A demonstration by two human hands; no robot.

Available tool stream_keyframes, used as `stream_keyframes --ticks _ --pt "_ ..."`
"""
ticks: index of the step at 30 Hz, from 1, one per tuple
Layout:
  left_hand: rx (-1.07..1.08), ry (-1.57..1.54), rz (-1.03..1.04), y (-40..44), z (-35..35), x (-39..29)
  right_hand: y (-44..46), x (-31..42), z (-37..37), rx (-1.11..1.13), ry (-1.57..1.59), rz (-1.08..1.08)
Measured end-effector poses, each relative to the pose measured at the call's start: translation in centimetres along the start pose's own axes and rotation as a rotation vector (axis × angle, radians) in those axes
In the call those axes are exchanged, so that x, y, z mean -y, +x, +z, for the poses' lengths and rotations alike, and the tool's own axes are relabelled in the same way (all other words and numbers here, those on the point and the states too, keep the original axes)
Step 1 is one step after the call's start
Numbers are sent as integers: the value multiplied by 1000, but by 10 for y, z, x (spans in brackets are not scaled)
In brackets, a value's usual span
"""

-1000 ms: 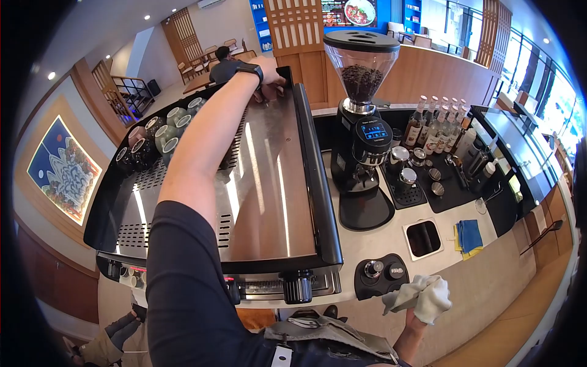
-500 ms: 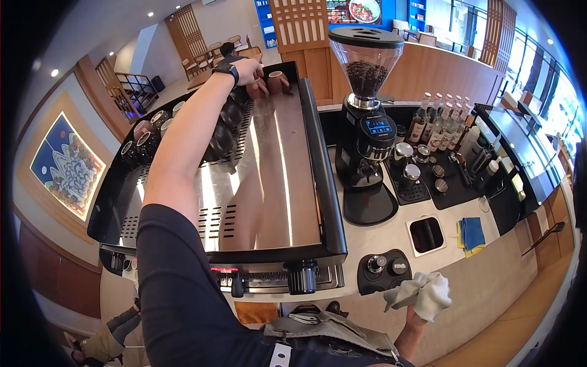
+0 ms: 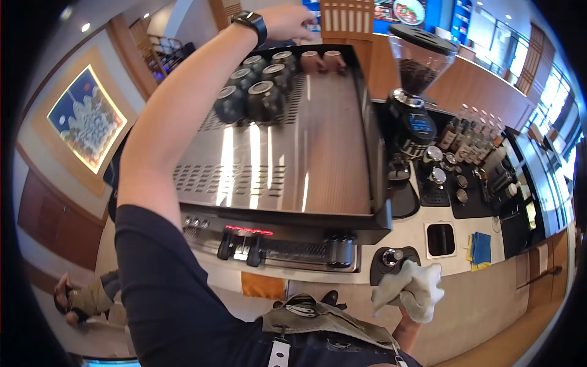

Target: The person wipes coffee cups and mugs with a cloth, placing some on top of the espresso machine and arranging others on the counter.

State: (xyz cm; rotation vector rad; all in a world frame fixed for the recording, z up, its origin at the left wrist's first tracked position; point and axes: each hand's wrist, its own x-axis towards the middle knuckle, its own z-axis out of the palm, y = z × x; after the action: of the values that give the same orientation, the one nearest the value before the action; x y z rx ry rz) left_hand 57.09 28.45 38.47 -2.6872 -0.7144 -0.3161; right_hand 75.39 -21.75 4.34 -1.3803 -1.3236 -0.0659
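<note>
My left hand (image 3: 290, 23) is raised beyond the back edge of the espresso machine (image 3: 330, 147), its fingers spread and holding nothing. Two brown cups (image 3: 312, 62) stand upside down at the machine's back, just below that hand. Several dark cups (image 3: 264, 101), also upside down, are grouped to their left on the machine's top. My right hand (image 3: 408, 313) is low at the right, wrapped in or under a crumpled pale cloth (image 3: 413, 290) that hides most of its fingers.
A coffee grinder (image 3: 416, 92) with beans stands right of the machine. Beyond it are syrup bottles (image 3: 471, 137), metal tampers (image 3: 435, 165) on a black mat, a square bin opening (image 3: 440, 239) and a blue cloth (image 3: 481, 248). A person's legs (image 3: 92, 298) show at lower left.
My left hand has let go of the brown cups and lifted away behind the machine. Both brown cups now stand side by side. The view has turned left. My right hand keeps the cloth.
</note>
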Motion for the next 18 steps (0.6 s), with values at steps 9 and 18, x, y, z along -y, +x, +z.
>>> stream_keyframes --ticks 9,18 --pt "-258 -109 162 -345 -130 -132 0 105 106 340 2 -160" --pt "-99 -1366 -545 -694 42 -173 -91 258 262 626 199 -162"
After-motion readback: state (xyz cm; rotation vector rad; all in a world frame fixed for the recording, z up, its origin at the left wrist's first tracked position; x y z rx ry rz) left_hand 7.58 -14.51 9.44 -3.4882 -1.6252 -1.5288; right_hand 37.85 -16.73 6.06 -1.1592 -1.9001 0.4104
